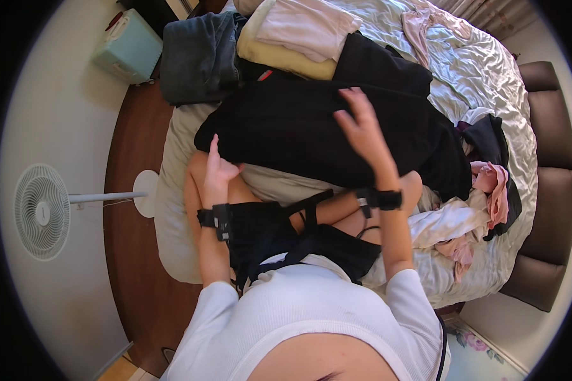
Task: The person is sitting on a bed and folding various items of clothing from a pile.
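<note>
A large black garment lies spread across the bed in front of me; its kind I cannot make out. Over its middle right part, my right hand is open with fingers stretched, slightly blurred; whether it touches the cloth is unclear. At the garment's near left corner is my left hand, index finger stretched out and thumb apart. Nothing shows in its grip, though some of its fingers are hidden. Behind the garment sit folded dark jeans, a yellow folded cloth with a pale pink one on top, and black folded cloth.
Loose clothes, among them a pink piece and a white piece, are heaped on the right of the bed. A brown padded headboard borders it. Left stand a white fan and a pale blue suitcase.
</note>
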`<state>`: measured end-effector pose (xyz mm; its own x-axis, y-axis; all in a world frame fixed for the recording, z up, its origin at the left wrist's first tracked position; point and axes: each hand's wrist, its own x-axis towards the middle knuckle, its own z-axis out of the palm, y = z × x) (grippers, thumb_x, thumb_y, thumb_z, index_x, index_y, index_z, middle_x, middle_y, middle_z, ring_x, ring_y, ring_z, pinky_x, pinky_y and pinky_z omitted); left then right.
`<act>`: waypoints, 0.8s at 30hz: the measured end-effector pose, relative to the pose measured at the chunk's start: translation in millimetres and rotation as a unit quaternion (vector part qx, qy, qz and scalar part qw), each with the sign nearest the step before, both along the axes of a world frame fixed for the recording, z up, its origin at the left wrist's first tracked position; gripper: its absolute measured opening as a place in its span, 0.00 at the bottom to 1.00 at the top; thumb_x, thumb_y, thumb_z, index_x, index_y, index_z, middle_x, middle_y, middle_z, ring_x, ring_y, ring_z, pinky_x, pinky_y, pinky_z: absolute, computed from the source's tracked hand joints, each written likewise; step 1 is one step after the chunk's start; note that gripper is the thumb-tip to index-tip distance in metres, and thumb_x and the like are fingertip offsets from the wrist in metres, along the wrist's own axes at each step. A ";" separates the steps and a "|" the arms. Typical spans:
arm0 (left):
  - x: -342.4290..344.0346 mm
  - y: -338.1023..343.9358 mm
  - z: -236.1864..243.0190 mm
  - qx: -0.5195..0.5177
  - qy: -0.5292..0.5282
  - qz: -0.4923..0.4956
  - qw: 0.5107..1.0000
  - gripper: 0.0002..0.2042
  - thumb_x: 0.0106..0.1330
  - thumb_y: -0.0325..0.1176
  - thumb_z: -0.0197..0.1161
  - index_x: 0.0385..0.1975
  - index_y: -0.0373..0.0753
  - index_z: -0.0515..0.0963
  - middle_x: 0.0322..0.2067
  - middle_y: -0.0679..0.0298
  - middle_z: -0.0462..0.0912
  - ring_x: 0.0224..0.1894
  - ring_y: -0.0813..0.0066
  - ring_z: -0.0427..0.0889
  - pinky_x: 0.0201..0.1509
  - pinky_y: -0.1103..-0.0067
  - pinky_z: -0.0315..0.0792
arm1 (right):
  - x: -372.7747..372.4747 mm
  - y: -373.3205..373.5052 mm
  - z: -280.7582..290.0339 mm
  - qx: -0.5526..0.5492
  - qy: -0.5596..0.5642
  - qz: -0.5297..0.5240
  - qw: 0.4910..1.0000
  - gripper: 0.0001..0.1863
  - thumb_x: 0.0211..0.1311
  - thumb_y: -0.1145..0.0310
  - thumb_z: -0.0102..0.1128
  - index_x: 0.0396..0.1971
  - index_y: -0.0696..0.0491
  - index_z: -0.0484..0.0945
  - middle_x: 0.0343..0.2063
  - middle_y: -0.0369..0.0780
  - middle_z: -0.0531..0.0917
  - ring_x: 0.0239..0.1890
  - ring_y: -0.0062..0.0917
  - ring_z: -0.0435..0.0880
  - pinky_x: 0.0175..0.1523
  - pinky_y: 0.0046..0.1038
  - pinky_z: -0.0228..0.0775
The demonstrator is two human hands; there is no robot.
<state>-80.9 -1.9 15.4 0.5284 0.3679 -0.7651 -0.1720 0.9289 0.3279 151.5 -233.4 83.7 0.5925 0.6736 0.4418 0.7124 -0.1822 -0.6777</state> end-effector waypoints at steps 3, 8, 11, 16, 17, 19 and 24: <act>12.4 5.2 -12.0 -0.012 -0.048 0.080 0.996 0.27 0.49 0.46 0.62 0.50 0.43 0.66 0.53 0.62 0.65 0.53 0.64 0.64 0.56 0.66 0.58 | -55.6 40.5 -10.7 -0.088 0.020 0.036 0.995 0.24 0.53 0.63 0.54 0.52 0.49 0.65 0.57 0.51 0.58 0.61 0.44 0.54 0.59 0.51 0.45; 10.0 18.5 -30.7 0.109 -0.064 0.124 0.984 0.17 0.52 0.35 0.56 0.41 0.35 0.72 0.43 0.57 0.75 0.47 0.60 0.72 0.54 0.66 0.64 | -99.1 73.6 -33.3 -0.131 -0.095 0.048 0.986 0.26 0.55 0.56 0.51 0.55 0.46 0.63 0.59 0.45 0.57 0.64 0.36 0.49 0.61 0.55 0.30; -10.7 17.6 -13.5 0.100 -0.107 0.166 0.975 0.17 0.52 0.33 0.55 0.42 0.33 0.71 0.44 0.56 0.74 0.48 0.61 0.72 0.54 0.67 0.66 | -114.1 82.3 -38.7 -0.123 -0.073 0.037 0.989 0.28 0.55 0.52 0.50 0.55 0.49 0.62 0.58 0.45 0.59 0.64 0.36 0.49 0.61 0.55 0.26; 8.1 -31.5 81.8 0.283 -0.010 0.198 0.938 0.17 0.52 0.28 0.56 0.43 0.28 0.70 0.42 0.56 0.75 0.45 0.63 0.74 0.53 0.70 0.66 | -108.3 79.7 -2.0 -0.054 0.210 0.117 0.969 0.32 0.59 0.49 0.45 0.59 0.50 0.54 0.59 0.46 0.57 0.62 0.33 0.55 0.64 0.43 0.31; 12.6 -44.0 98.0 0.430 0.044 0.163 0.887 0.19 0.51 0.26 0.55 0.45 0.28 0.69 0.44 0.57 0.74 0.46 0.64 0.72 0.53 0.70 0.65 | -110.9 79.4 14.1 -0.054 0.213 0.116 0.969 0.32 0.59 0.49 0.45 0.59 0.50 0.54 0.59 0.46 0.57 0.62 0.33 0.55 0.64 0.43 0.31; 24.0 -60.9 100.8 0.563 0.089 0.115 0.814 0.20 0.51 0.23 0.55 0.47 0.28 0.68 0.46 0.57 0.72 0.47 0.65 0.71 0.53 0.70 0.64 | -112.0 75.1 45.3 0.187 0.565 0.211 0.776 0.33 0.59 0.49 0.46 0.60 0.51 0.53 0.59 0.46 0.58 0.60 0.29 0.59 0.61 0.40 0.45; 57.1 -86.4 92.4 0.867 0.088 -0.257 0.418 0.31 0.47 0.25 0.58 0.56 0.38 0.60 0.56 0.55 0.58 0.54 0.58 0.63 0.56 0.69 0.57 | -79.1 55.1 33.8 0.252 0.547 -0.002 0.798 0.36 0.41 0.70 0.66 0.52 0.61 0.57 0.36 0.39 0.75 0.37 0.21 0.73 0.42 0.21 0.67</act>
<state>-23.8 -88.4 107.8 0.8699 0.3222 0.3735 0.0718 -0.8318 0.5505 72.4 -178.4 117.5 0.8112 0.5709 -0.1262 -0.3554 0.3101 -0.8818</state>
